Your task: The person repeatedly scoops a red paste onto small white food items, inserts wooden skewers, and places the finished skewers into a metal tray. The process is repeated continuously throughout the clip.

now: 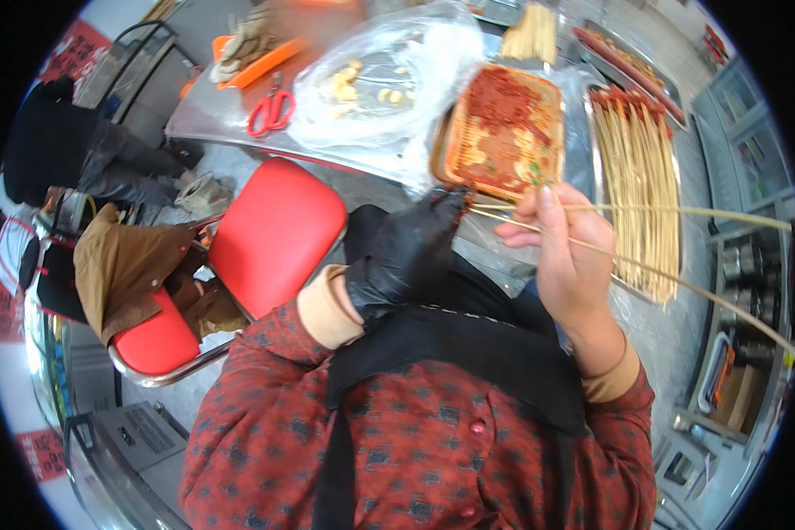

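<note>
My left hand [407, 252] wears a black glove, its fingertips stained red. Those fingers are closed at the tips of two thin wooden skewers [642, 258]; whatever food is between them is hidden. Bare, my right hand [566, 242] grips the same skewers further along, and their long ends stretch out to the right. Just beyond both hands is an orange plastic tray [558, 126] holding marinated red food [503, 99], with pale patches and bits of green. To its right, a metal tray [598, 142] carries many loaded skewers [639, 199], their red food ends at the far side.
On the metal table lie a clear plastic bag [384, 126] with pale pieces, red-handled scissors [271, 112], an orange basket [265, 63] and bare skewers [533, 33]. A red chair [278, 232] stands left, near a draped brown garment [122, 265]. A person [59, 146] is further left.
</note>
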The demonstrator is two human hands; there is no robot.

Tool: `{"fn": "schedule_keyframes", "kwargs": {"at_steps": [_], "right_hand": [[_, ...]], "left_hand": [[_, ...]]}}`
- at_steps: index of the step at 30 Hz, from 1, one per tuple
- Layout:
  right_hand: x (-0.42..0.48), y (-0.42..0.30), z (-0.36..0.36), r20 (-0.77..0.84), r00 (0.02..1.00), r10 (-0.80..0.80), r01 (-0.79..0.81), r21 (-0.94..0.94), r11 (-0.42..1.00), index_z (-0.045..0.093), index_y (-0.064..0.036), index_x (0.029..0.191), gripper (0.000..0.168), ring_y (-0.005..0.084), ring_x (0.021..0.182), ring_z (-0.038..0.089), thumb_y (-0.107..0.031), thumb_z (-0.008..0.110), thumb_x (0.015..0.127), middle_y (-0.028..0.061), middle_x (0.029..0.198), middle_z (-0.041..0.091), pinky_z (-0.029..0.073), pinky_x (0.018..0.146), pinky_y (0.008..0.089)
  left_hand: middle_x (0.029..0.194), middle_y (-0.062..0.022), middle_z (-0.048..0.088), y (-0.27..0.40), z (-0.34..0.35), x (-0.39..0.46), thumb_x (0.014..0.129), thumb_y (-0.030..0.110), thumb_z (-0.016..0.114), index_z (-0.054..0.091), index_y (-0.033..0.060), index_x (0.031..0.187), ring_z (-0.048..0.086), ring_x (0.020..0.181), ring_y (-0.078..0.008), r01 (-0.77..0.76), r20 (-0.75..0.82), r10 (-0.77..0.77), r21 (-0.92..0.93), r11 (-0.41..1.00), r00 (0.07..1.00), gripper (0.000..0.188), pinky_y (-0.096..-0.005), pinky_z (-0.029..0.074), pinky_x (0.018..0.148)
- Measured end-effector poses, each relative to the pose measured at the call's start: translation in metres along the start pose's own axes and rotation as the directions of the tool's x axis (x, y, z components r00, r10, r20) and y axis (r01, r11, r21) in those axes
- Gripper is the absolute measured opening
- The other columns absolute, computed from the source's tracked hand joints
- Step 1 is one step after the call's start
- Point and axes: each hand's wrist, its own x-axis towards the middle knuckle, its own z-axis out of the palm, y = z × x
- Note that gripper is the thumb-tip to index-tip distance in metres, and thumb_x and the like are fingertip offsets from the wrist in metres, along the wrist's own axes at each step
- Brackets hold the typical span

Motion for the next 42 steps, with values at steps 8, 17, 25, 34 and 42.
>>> {"fn": "schedule_keyframes", "kwargs": {"at_steps": [8,17,25,34,42], "right_hand": [[-0.013,0.017,0.005,-0.029,0.993,-0.117,0.107,-0.229,0.967,0.055,0.010,0.082,0.028,0.0195,0.062,0.061,-0.005,0.037,0.096,0.0145,0.084,0.057,0.053,0.055,0.0253],[-0.014,0.017,-0.012,0.078,0.960,-0.271,0.278,-0.112,0.954,0.054,0.008,0.085,0.016,0.0207,0.072,0.061,0.004,0.040,0.092,0.0157,0.090,0.054,0.053,0.062,0.0246],[-0.017,0.013,-0.052,0.538,0.839,0.081,-0.229,0.215,0.949,0.052,0.008,0.115,0.030,0.0248,0.093,0.062,0.004,0.052,0.086,0.0191,0.117,0.053,0.053,0.078,0.0325],[-0.023,-0.001,-0.054,0.468,0.767,0.440,-0.501,0.006,0.865,0.054,0.002,0.114,0.025,0.0065,0.056,0.054,-0.001,0.051,0.089,0.0052,0.071,0.061,0.046,0.053,0.0208],[-0.020,0.041,-0.055,0.239,0.970,0.035,-0.034,-0.009,0.999,0.060,0.001,0.107,0.020,0.0034,0.048,0.045,-0.001,0.052,0.089,0.0008,0.061,0.055,0.033,0.043,0.0175]], "left_hand": [[0.105,-0.0292,0.057,-0.013,0.017,-0.009,0.073,-0.007,0.047,0.049,-0.0050,0.120,0.059,0.093,-0.0410,-0.085,-0.026,0.081,-0.240,0.967,0.996,0.047,-0.0418,0.050,0.077],[0.108,-0.0275,0.056,-0.005,0.003,0.012,0.072,-0.004,0.049,0.047,-0.0084,0.122,0.061,0.092,-0.0370,-0.176,-0.132,0.157,-0.144,0.974,0.979,0.050,-0.0383,0.051,0.074],[0.111,-0.0226,0.059,-0.019,-0.011,0.030,0.081,-0.008,0.053,0.046,-0.0027,0.126,0.062,0.098,-0.0322,-0.207,-0.347,0.199,0.012,0.978,0.917,0.047,-0.0342,0.052,0.077],[0.108,-0.0208,0.060,-0.012,0.007,0.037,0.075,-0.007,0.061,0.046,-0.0026,0.125,0.063,0.095,-0.0320,-0.265,-0.320,0.281,0.093,0.960,0.905,0.052,-0.0349,0.051,0.078],[0.137,-0.0117,0.041,-0.017,0.003,0.043,0.080,-0.008,0.055,0.033,-0.0018,0.136,0.040,0.125,-0.0175,0.030,-0.009,-0.062,-0.803,0.596,0.998,0.060,-0.0294,0.033,0.102]]}}
